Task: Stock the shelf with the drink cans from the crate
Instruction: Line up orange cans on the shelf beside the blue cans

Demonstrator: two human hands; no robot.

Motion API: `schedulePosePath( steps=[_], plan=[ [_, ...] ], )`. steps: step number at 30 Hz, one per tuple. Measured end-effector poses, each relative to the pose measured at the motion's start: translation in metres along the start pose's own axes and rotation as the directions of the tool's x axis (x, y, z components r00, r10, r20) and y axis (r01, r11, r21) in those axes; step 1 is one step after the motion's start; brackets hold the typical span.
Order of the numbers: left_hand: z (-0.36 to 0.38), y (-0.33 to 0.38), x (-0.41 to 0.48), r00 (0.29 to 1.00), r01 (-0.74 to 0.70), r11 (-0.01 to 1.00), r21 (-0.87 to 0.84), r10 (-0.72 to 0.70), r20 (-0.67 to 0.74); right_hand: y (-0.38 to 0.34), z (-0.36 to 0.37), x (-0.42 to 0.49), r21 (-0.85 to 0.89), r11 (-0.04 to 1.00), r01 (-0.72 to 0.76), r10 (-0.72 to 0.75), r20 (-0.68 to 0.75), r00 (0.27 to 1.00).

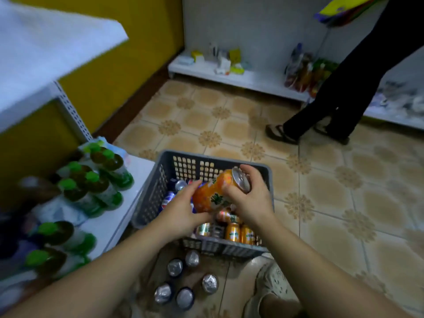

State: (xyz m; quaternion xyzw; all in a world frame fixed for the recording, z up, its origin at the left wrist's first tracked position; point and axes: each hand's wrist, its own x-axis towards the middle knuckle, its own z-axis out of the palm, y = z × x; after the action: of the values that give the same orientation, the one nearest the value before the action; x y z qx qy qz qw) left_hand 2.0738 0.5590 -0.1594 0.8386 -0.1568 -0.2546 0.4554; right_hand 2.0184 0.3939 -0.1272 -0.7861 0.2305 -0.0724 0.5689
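A grey plastic crate [190, 165] stands on the tiled floor in front of me, with several orange and blue drink cans inside. Above it both hands hold one orange can [212, 193], tilted with its silver top toward the upper right. My left hand [181, 208] grips the can's lower end. My right hand [249, 196] wraps the top end. More orange cans [238, 232] stand in the crate's near corner, blue ones [168, 199] lie at its left. The low white shelf [128, 203] is just left of the crate.
Green-capped bottles [98, 184] fill the low shelf on the left. Several cans [183, 281] stand upright on the floor near my foot [270, 285]. Another person's legs [332, 99] stand at the back right by a far shelf [241, 80] with small boxes and packets.
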Motion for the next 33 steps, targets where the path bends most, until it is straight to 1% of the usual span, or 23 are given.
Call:
schedulePosePath(
  steps=[2,4,5,7,9,12,14,16,20,22,23,25,27,29,30,32,33],
  plan=[
    [-0.025,0.033,-0.040,0.996,-0.069,0.997,-0.040,0.066,-0.061,-0.046,-0.001,-0.024,0.160,0.984,0.083,-0.074,-0.062,0.995],
    [-0.047,0.064,-0.082,0.981,-0.145,0.985,-0.098,0.130,-0.145,-0.093,0.001,-0.051,0.303,0.941,0.150,-0.122,-0.110,0.986],
    [-0.058,0.077,-0.104,0.966,-0.192,0.974,-0.122,0.166,-0.197,-0.115,0.002,-0.065,0.361,0.916,0.173,-0.137,-0.122,0.983],
    [-0.077,0.098,-0.146,0.929,-0.248,0.956,-0.158,0.188,-0.319,-0.157,0.005,-0.095,0.429,0.876,0.220,-0.193,-0.105,0.976],
    [-0.094,0.114,-0.188,0.875,-0.292,0.942,-0.167,0.193,-0.444,-0.193,0.010,-0.127,0.467,0.845,0.260,-0.290,-0.008,0.957],
    [-0.119,0.128,-0.249,0.798,-0.329,0.926,-0.184,0.169,-0.578,-0.236,0.026,-0.170,0.458,0.854,0.246,-0.380,0.227,0.897],
    [-0.134,0.124,-0.286,0.769,-0.317,0.928,-0.195,0.132,-0.626,-0.259,0.041,-0.193,0.434,0.869,0.237,-0.399,0.332,0.854],
    [-0.149,0.114,-0.318,0.737,-0.301,0.932,-0.202,0.093,-0.669,-0.278,0.059,-0.213,0.437,0.868,0.234,-0.424,0.409,0.808],
    [-0.181,0.088,-0.372,0.712,-0.232,0.954,-0.192,0.031,-0.702,-0.301,0.103,-0.248,0.387,0.873,0.296,-0.470,0.511,0.720],
    [-0.198,0.071,-0.397,0.710,-0.141,0.972,-0.189,-0.034,-0.704,-0.309,0.126,-0.261,0.370,0.870,0.325,-0.489,0.565,0.665],
    [-0.206,0.063,-0.410,0.698,-0.072,0.983,-0.169,-0.072,-0.712,-0.312,0.137,-0.268,0.363,0.872,0.329,-0.489,0.593,0.640],
    [-0.223,0.044,-0.436,0.655,0.090,0.990,-0.108,-0.141,-0.743,-0.317,0.161,-0.280,0.342,0.878,0.335,-0.479,0.647,0.593],
    [-0.239,0.022,-0.462,0.602,0.262,0.964,-0.052,-0.205,-0.772,-0.322,0.185,-0.289,0.322,0.887,0.331,-0.459,0.692,0.557],
    [-0.254,-0.002,-0.487,0.559,0.440,0.898,-0.004,-0.277,-0.782,-0.325,0.209,-0.298,0.320,0.895,0.311,-0.443,0.723,0.530],
    [-0.262,-0.014,-0.500,0.534,0.538,0.843,0.021,-0.321,-0.782,-0.325,0.221,-0.303,0.319,0.898,0.304,-0.437,0.737,0.516],
    [-0.276,-0.037,-0.523,0.474,0.710,0.700,0.077,-0.394,-0.788,-0.324,0.245,-0.312,0.314,0.900,0.301,-0.429,0.760,0.488],
    [-0.283,-0.048,-0.533,0.437,0.774,0.627,0.091,-0.423,-0.794,-0.323,0.257,-0.316,0.313,0.901,0.302,-0.426,0.771,0.473]
  ],
)
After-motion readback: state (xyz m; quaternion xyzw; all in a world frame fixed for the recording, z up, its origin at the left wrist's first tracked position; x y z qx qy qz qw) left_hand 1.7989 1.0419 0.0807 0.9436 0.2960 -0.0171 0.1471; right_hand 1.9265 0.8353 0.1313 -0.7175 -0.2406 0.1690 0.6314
